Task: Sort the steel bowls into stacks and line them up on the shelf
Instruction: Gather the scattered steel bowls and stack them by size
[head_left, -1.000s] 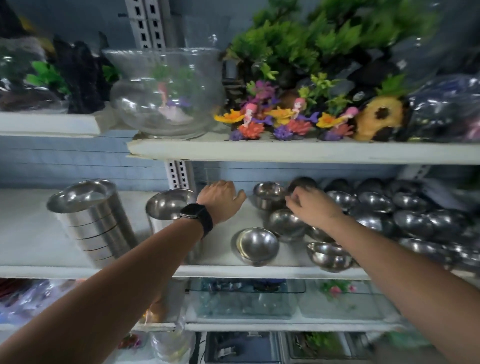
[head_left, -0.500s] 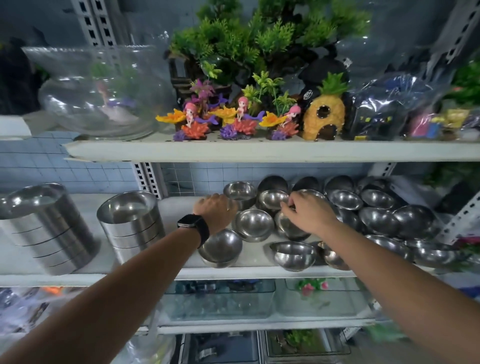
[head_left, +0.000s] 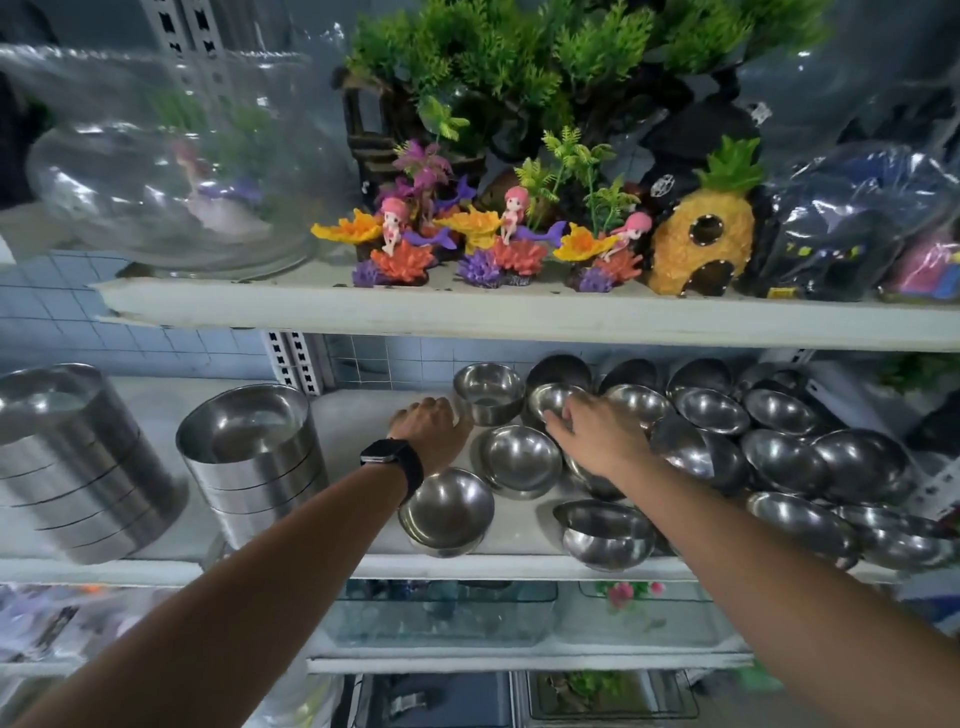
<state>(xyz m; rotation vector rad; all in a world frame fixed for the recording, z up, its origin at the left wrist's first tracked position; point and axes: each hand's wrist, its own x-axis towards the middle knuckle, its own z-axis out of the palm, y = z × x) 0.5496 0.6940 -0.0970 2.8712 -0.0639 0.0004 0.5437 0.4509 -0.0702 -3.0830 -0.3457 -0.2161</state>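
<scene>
Near the back edge of the white middle shelf (head_left: 353, 410), my left hand (head_left: 434, 431) sat knuckles-up just beside a small deep steel bowl (head_left: 488, 395). Its fingers were tucked under, so I honestly couldn't tell if it held anything. My right hand (head_left: 602, 441) had its fingers loosely stretched, touching a shallow round steel bowl (head_left: 550, 400). Loose steel bowls (head_left: 779, 457) crowded the right end, and two tall steel stacks (head_left: 254, 467) stood toward the left end.
</scene>
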